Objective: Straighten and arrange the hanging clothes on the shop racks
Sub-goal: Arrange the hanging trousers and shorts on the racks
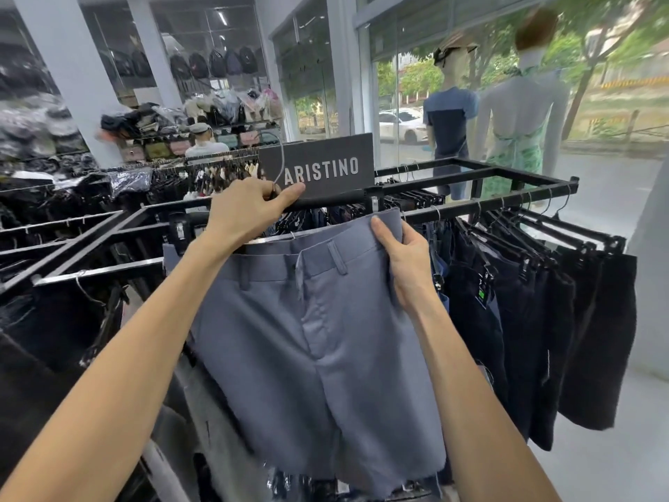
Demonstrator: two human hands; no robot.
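Hands: left hand (249,210) grips hanger (178,229) top, 11 o'clock; right hand (407,262) pinches shorts (318,349) waistband, 1 o'clock. Fabric likely light, limp; hold at the waistband.

Black metal rack (463,211): dark shorts (586,338) hung along R side, ARISTINO sign (325,168) stood on top.

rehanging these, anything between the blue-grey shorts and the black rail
Nothing visible blocks the blue-grey shorts from the black metal rail; the dark ARISTINO sign stands behind the left hand gripping the wire hanger hook.
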